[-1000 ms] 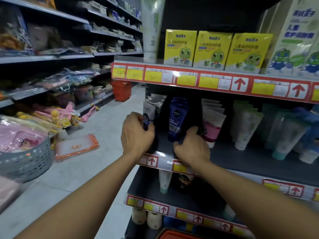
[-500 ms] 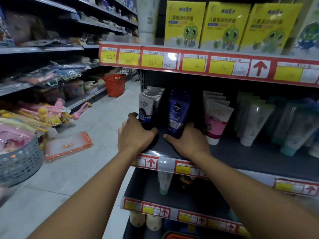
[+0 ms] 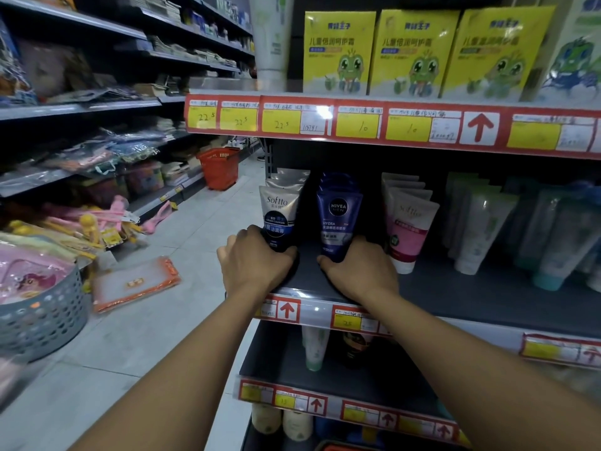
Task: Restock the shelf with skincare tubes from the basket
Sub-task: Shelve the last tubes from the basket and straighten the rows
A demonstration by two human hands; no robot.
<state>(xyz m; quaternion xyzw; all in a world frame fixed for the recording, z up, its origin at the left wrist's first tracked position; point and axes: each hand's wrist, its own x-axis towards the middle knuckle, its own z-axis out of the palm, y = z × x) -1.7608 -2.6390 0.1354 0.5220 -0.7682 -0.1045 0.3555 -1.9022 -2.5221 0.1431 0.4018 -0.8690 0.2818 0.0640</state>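
On the dark middle shelf (image 3: pixel 487 297) a white and navy Softto tube (image 3: pixel 279 212) stands cap-down at the left end, with more of the same behind it. My left hand (image 3: pixel 257 260) wraps around its lower end. Just to the right stands a blue Nivea Men tube (image 3: pixel 338 216), and my right hand (image 3: pixel 357 271) holds its base. A row of white and pink Softto tubes (image 3: pixel 409 222) stands further right, then pale green and teal tubes (image 3: pixel 481 229), blurred. The tubes' caps are hidden by my hands.
Yellow frog-print boxes (image 3: pixel 419 50) fill the shelf above, behind a red price strip (image 3: pixel 357 123). A red basket (image 3: pixel 218 167) stands down the aisle on the tiled floor. A grey perforated basket (image 3: pixel 42 317) and an orange-edged packet (image 3: pixel 136 284) lie at the left. Lower shelves hold more tubes.
Both hands have settled lower on the tubes' bases; the Softto and Nivea tubes now stand straighter and in full view. The camera has moved closer to the shelf.
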